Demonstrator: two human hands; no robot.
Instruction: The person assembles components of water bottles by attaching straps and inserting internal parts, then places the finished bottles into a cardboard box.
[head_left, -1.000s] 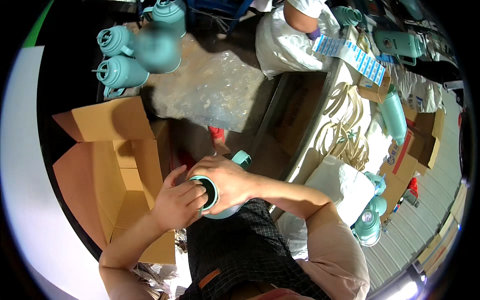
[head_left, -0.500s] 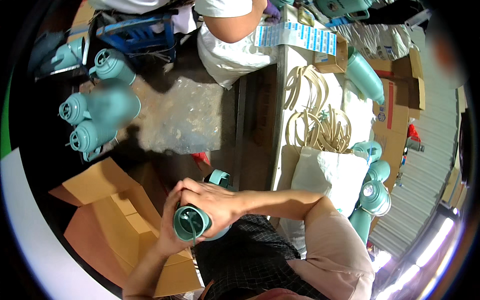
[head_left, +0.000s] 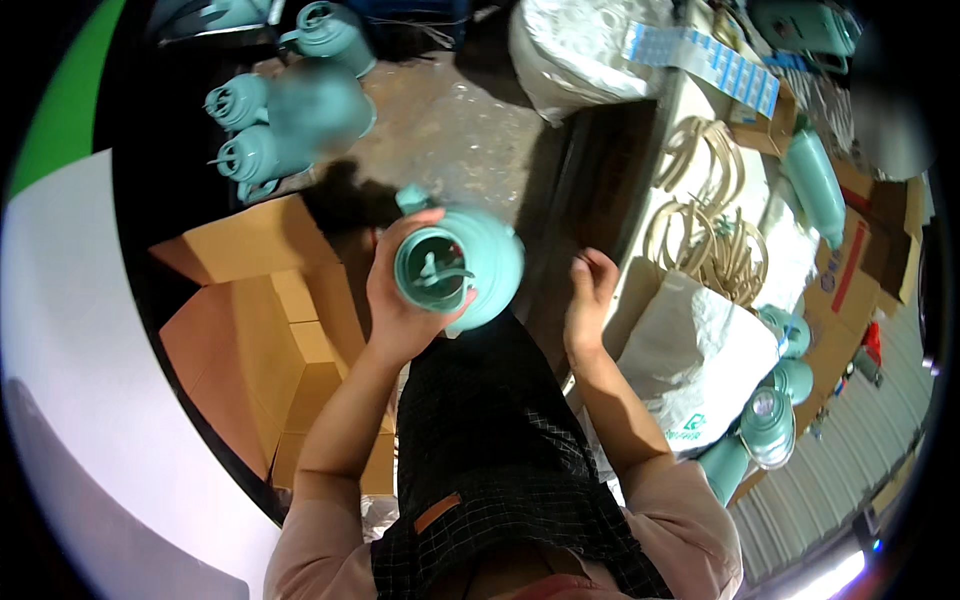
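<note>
A teal thermos jug (head_left: 497, 265) is held in front of my apron, its round mouth turned up toward me. Inside the mouth a small teal piece (head_left: 432, 272) is visible, its exact shape hard to make out. My left hand (head_left: 390, 305) is wrapped round the jug's neck from the left, with the thumb at the near rim. Off to the right, my right hand (head_left: 588, 305) is apart from the jug, close to the table's edge. Its fingers are loosely bent, with nothing seen in them.
An open cardboard box (head_left: 245, 360) stands at my left. Beyond it are several teal jugs (head_left: 250, 160). The table (head_left: 640, 225) on my right bears beige curved strips (head_left: 710, 245), a white sack (head_left: 680, 350) and a label sheet (head_left: 705, 68). More teal jugs (head_left: 768, 420) stand beyond the sack.
My right hand has let go of the jug and moved right. My left hand has carried the jug up and away from my body. The view has shifted too.
</note>
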